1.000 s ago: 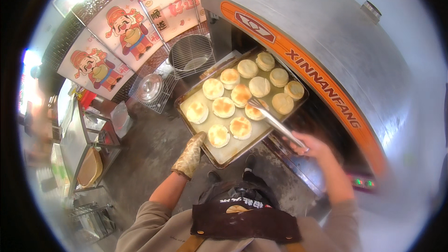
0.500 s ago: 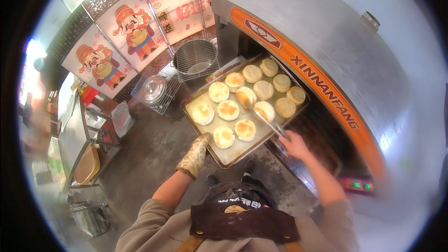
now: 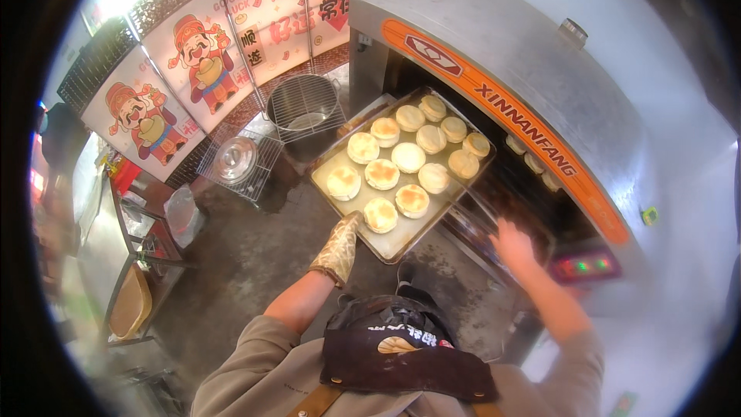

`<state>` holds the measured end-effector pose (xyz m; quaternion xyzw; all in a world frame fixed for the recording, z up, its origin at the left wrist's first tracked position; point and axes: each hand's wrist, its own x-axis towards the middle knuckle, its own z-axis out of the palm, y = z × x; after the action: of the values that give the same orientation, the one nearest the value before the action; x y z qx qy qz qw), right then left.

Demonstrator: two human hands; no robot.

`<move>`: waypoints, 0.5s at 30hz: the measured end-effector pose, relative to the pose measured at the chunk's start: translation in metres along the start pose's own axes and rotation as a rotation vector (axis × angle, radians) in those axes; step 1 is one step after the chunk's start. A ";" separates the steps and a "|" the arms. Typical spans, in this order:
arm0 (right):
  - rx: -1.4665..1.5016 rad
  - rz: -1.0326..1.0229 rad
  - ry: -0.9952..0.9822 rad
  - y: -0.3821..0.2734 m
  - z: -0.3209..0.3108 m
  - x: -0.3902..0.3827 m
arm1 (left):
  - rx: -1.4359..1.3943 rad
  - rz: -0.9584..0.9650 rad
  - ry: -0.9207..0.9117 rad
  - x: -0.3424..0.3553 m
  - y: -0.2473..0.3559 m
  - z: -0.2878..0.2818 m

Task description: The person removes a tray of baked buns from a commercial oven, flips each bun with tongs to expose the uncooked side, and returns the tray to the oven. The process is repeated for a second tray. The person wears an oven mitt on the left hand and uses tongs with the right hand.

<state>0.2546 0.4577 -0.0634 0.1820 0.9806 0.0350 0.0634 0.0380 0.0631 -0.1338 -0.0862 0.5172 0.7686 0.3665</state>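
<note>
My left hand (image 3: 336,251), in a patterned oven mitt, is closed on the near left edge of a dark baking tray (image 3: 395,245). Several round flat breads (image 3: 407,157) lie on it, some browned on top, others pale. The tray's far right side rests at the oven mouth. My bare right hand (image 3: 513,247) is just right of the tray, in front of the oven opening, closed around metal tongs (image 3: 482,210). Motion blurs the tongs, and no bread shows in them.
The steel oven (image 3: 494,38) with its orange front band fills the right; more breads (image 3: 532,162) sit inside. A round metal pot (image 3: 302,104) under a wire rack and a glass lid (image 3: 234,159) stand far left. Shelving (image 3: 127,262) is at left.
My right hand has drawn the tongs away from the breads, to the right toward the oven. The bread the tongs gripped now lies flat on the tray. My left hand still holds the edge.
</note>
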 end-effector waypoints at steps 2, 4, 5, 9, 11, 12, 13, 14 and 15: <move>0.025 0.007 0.028 -0.006 -0.023 -0.019 | -0.011 -0.030 -0.003 -0.005 0.004 0.000; 0.055 -0.020 0.075 -0.014 -0.048 -0.029 | 0.126 -0.034 0.048 -0.009 0.007 0.000; 0.213 -0.001 0.039 -0.020 -0.057 -0.027 | 0.152 -0.024 0.076 -0.009 0.007 0.000; 1.044 0.217 -0.397 -0.056 -0.068 0.045 | -0.002 -0.012 0.027 -0.001 0.002 -0.001; 1.511 0.325 -0.692 -0.079 -0.057 0.088 | -0.012 -0.031 0.026 0.003 0.000 -0.001; 1.731 0.340 -0.794 -0.091 -0.049 0.105 | 0.029 -0.017 0.040 0.004 0.000 0.000; 1.877 0.433 -0.841 -0.105 -0.040 0.122 | 0.048 -0.028 0.060 0.003 0.001 0.001; 2.019 0.530 -0.883 -0.120 -0.033 0.140 | 0.066 -0.037 0.079 0.004 0.003 0.003; 2.125 0.689 -0.896 -0.131 -0.028 0.151 | 0.079 -0.037 0.092 0.001 0.004 0.005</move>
<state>0.0643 0.3887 -0.0649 0.3919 0.3103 -0.8417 0.2042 0.0357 0.0669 -0.1296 -0.1163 0.5616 0.7361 0.3595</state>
